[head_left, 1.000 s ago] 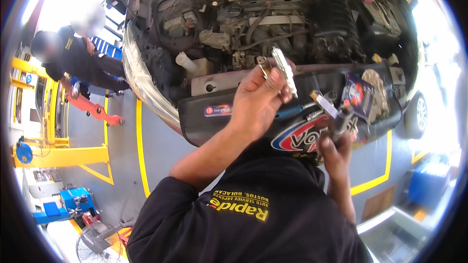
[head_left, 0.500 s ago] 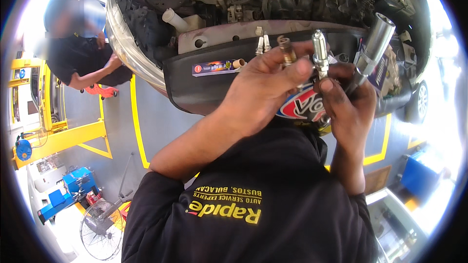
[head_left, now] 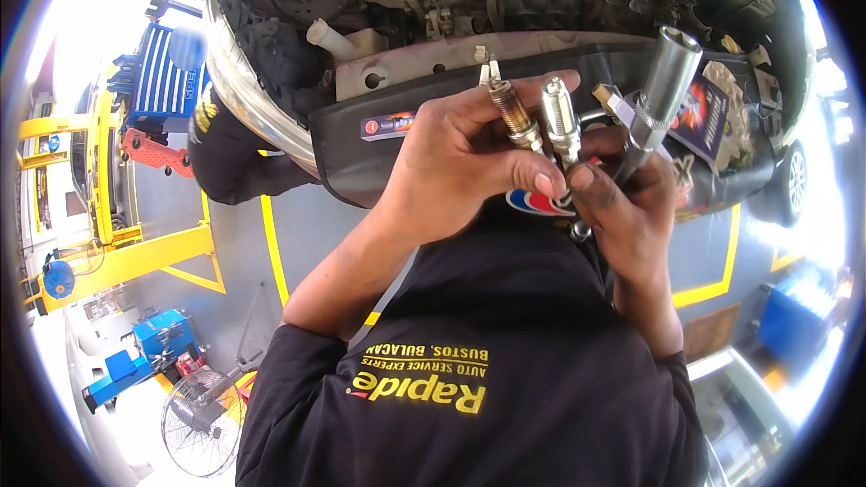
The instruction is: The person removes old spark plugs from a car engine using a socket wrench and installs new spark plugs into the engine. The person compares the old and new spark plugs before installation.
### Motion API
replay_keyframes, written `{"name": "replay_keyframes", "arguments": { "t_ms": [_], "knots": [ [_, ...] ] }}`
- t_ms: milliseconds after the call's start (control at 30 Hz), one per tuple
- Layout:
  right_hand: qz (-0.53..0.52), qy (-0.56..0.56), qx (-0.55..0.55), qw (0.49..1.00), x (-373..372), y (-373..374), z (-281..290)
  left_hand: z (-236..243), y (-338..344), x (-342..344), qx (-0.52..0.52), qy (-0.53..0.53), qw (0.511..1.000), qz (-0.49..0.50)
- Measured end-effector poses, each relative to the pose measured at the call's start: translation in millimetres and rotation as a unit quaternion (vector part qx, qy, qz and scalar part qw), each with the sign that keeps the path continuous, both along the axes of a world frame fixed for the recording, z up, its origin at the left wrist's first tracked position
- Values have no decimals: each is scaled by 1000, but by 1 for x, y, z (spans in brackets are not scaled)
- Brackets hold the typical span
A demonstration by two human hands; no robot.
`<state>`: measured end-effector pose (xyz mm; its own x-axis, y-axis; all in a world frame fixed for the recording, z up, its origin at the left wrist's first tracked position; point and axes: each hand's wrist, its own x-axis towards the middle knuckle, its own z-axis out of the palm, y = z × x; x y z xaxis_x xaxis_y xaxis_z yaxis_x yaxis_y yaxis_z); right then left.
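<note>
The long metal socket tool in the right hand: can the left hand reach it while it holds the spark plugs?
Probably yes. The left hand sits right beside the socket tool, which stands up from the right hand, with nothing between. But its fingers are busy with two spark plugs, so gripping looks awkward.

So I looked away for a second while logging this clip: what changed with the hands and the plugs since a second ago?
The left hand and right hand, apart a second ago, have come together in front of the car's front edge. The socket wrench in the right hand now stands up in clear view, and both hands pinch the pale spark plug. Unchanged: the left hand keeps the darker spark plug.
</note>
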<state>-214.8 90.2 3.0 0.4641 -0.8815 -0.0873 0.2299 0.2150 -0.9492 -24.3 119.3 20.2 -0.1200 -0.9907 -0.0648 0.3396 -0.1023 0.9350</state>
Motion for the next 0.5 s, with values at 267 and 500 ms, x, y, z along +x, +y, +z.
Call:
{"name": "replay_keyframes", "arguments": {
  "t_ms": [267, 500],
  "knots": [
    [-11, 0, 58, 998, -6, 3, -7, -19, 3, 29, -77, -36, 993, 75],
    [-75, -69, 79, 992, -23, -9, -31, -13, 11, 45, 46, -113, 989, 86]
  ]
}}
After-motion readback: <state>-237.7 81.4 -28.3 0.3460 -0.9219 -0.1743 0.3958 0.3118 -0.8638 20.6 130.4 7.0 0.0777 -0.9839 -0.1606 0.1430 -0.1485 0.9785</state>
